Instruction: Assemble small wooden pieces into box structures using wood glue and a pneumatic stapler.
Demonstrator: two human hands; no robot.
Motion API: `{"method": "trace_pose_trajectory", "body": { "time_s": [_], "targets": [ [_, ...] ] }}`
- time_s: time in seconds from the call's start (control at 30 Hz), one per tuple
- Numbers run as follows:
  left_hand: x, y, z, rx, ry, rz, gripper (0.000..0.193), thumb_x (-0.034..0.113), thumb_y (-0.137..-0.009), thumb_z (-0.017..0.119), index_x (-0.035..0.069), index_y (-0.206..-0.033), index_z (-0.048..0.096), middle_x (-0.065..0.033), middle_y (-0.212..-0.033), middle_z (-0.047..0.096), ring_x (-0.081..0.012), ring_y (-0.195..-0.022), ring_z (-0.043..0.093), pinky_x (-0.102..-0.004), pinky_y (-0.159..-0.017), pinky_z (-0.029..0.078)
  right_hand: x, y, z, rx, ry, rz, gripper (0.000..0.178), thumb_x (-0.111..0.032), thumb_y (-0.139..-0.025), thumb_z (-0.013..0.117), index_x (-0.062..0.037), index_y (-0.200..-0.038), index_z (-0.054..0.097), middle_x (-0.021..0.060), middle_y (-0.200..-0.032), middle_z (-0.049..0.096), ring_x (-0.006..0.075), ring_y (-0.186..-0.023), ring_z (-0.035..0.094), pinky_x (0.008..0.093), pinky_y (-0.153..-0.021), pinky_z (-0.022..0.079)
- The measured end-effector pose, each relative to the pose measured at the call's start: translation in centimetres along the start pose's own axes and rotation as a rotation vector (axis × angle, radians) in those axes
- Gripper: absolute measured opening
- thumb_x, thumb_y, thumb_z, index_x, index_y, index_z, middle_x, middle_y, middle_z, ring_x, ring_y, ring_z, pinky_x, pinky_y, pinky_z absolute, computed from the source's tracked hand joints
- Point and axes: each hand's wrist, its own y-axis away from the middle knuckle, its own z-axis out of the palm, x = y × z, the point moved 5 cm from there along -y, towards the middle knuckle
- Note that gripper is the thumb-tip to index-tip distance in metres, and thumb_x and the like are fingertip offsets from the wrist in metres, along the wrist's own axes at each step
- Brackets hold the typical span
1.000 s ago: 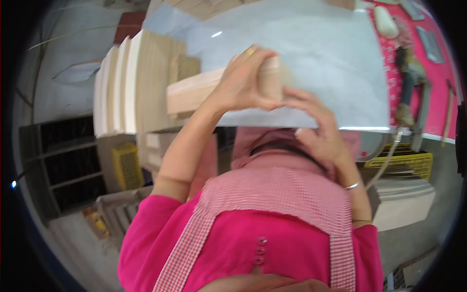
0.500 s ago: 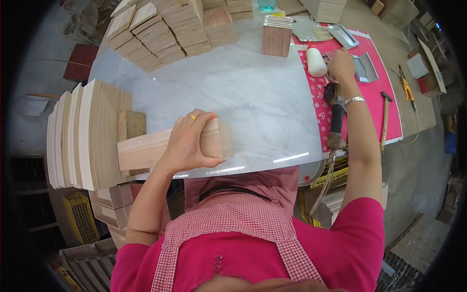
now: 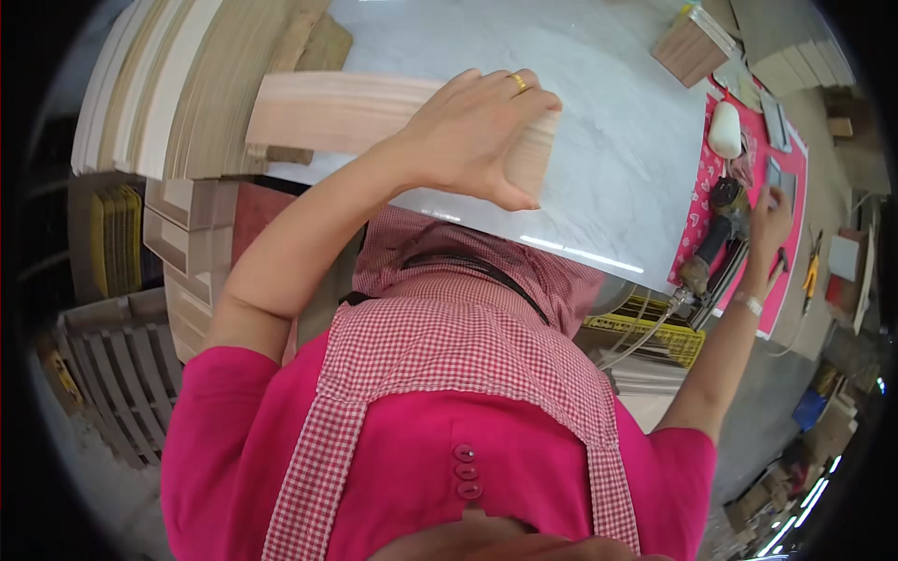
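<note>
- The left hand (image 3: pixel 472 131) lies palm-down over the near end of a long pale wooden block (image 3: pixel 374 117), fingers curled over its far edge and thumb pressed to its end face: a closed clasp on the block.
- The block lies flat on the white marble-patterned tabletop (image 3: pixel 608 140), close to the table's near edge; its free end runs out to the left of the grip and reaches a stack of thin wooden boards (image 3: pixel 178 93) that stands on edge.
- Behind the grip, two darker wood offcuts (image 3: pixel 313 42) lean against that stack.
- To the right of the grip the tabletop is bare, a broad open stretch as far as the pink mat (image 3: pixel 739 187).
- Just below the grip the table's edge drops away to the checked apron.
- The right hand (image 3: pixel 772 210) is stretched well away from the block, over the pink mat near the table's right edge, fingers bent around something small and dark; whether it has hold of it I cannot tell.
- Beside that hand lie a dark power tool (image 3: pixel 716 234) with its cable trailing off the edge, and a white oval object (image 3: pixel 725 131) further back.
- A small wooden box (image 3: pixel 692 42) sits at the far side, apart from both hands.
</note>
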Motion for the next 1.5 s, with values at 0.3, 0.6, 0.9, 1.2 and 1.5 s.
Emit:
{"method": "trace_pose_trajectory", "body": {
  "time_s": [0.3,0.6,0.9,1.2,1.5],
  "targets": [
    [-0.1,0.1,0.8,0.02,-0.028,0.057,0.089,0.045,-0.058,0.086,0.004,-0.13,0.053,-0.0152,-0.122,0.056,-0.0311,-0.11,0.056,-0.0405,-0.093,0.042,-6.0,11.7,-4.4,-0.345,0.218,0.299,0.077,-0.059,-0.078,0.075,0.0079,-0.113,0.06,0.0284,-0.111,0.067,0.0424,-0.108,0.064,0.0447,-0.091,0.049],
    [0.2,-0.2,1.2,-0.016,-0.127,0.081,0.09,0.045,-0.059,0.085,0.0,-0.131,0.053,-0.0168,-0.119,0.059,-0.0295,-0.113,0.057,-0.0411,-0.094,0.042,-2.8,8.6,-2.3,-0.569,0.231,0.471,0.051,-0.034,-0.073,0.079,0.0068,-0.1,0.065,0.0188,-0.082,0.07,0.0282,-0.078,0.071,0.0386,-0.071,0.054],
    [0.1,-0.1,1.2,0.005,-0.172,0.075,0.082,0.044,-0.06,0.084,0.001,-0.124,0.057,-0.0136,-0.108,0.065,-0.0269,-0.109,0.06,-0.0393,-0.09,0.042,-20.4,8.8,-12.9,-0.581,-0.153,0.153,0.028,-0.015,-0.08,0.078,0.0036,-0.097,0.065,0.0103,-0.083,0.069,0.0178,-0.072,0.066,0.035,-0.068,0.054],
    [0.3,0.0,1.3,0.031,-0.172,0.061,0.07,0.041,-0.06,0.085,0.004,-0.115,0.06,-0.011,-0.102,0.067,-0.0251,-0.103,0.063,-0.0387,-0.088,0.041,-31.7,8.8,-14.6,-0.904,-0.118,-0.389,0.04,-0.009,-0.081,0.082,0.0023,-0.117,0.065,0.0082,-0.107,0.072,0.0162,-0.092,0.068,0.0307,-0.08,0.055],
    [0.3,0.0,1.5,0.038,-0.169,0.044,0.065,0.039,-0.06,0.086,0.004,-0.11,0.062,-0.0101,-0.1,0.067,-0.0248,-0.102,0.064,-0.0385,-0.087,0.041,-34.8,9.0,-13.5,-0.95,-0.046,-0.426,0.042,-0.011,-0.08,0.084,0.0024,-0.115,0.065,0.0097,-0.106,0.073,0.0182,-0.094,0.068,0.0329,-0.083,0.054]
  ]
}}
